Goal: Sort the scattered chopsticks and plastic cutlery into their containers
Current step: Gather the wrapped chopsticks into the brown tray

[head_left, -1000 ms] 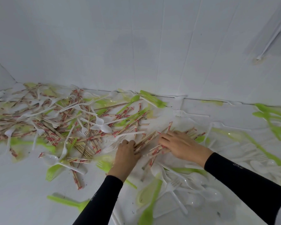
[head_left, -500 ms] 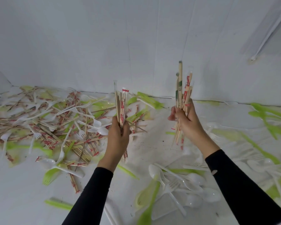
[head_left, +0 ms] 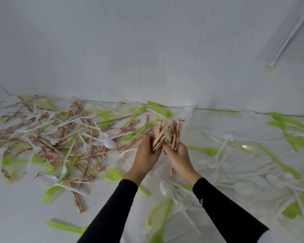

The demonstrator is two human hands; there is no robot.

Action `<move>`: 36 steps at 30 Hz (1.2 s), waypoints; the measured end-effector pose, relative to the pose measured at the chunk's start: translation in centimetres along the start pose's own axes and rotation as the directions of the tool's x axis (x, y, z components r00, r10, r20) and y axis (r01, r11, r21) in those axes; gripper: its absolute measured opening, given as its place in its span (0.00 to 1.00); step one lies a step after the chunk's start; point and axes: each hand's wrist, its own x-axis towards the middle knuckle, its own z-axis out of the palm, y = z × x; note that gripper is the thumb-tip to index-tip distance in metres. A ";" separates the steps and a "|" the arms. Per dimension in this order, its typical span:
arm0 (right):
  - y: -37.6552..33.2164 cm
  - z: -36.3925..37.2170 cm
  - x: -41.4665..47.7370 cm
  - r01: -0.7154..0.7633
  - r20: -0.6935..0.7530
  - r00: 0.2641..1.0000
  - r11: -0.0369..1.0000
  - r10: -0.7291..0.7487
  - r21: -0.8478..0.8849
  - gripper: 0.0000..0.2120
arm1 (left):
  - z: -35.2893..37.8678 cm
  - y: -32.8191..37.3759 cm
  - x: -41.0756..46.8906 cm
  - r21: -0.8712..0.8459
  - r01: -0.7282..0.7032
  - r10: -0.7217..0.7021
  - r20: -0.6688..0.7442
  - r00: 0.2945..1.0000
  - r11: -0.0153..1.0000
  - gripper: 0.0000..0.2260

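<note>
Both hands meet at the centre around one upright bundle of wrapped chopsticks (head_left: 167, 132), wooden sticks in red-printed sleeves. My left hand (head_left: 146, 155) grips the bundle from the left and my right hand (head_left: 178, 156) grips it from the right, fingers curled round the lower part. The bundle's tips point up and away from me. A big heap of loose chopsticks (head_left: 47, 141) mixed with white forks and spoons lies to the left on the white surface. No container shows in this view.
White spoons and forks (head_left: 235, 172) and green cutlery (head_left: 291, 132) cover the right side. A green spoon (head_left: 158, 214) and a white spoon (head_left: 167, 188) lie between my forearms. A green fork (head_left: 50, 193) lies front left. A white wall (head_left: 147, 50) rises behind.
A second ago both hands were gathering chopsticks flat on the surface. Half a second ago each held its own upright bunch, apart. Now the two bunches are pressed together lower down.
</note>
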 end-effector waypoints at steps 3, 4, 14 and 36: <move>0.3 -0.3 0.9 0.003 -0.041 0.999 0.998 -0.006 -0.064 0.17 | 0.5 -0.3 0.9 0.031 0.009 -0.005 -0.107 0.994 0.999 0.06; 0.1 -0.4 1.2 0.022 -0.040 0.999 0.998 -0.024 -0.056 0.19 | 0.1 -0.1 1.1 -0.018 0.030 -0.032 -0.155 0.987 0.999 0.04; -1.0 -0.1 2.5 0.003 0.099 0.995 1.000 -0.005 0.025 0.17 | -3.2 -0.4 -0.1 -0.296 -0.043 -0.064 -0.343 0.937 0.954 0.15; 2.2 5.0 11.8 0.819 0.813 0.571 0.015 -0.117 -0.573 0.17 | -11.1 -7.3 10.3 0.311 0.357 -0.332 -0.132 0.934 0.881 0.04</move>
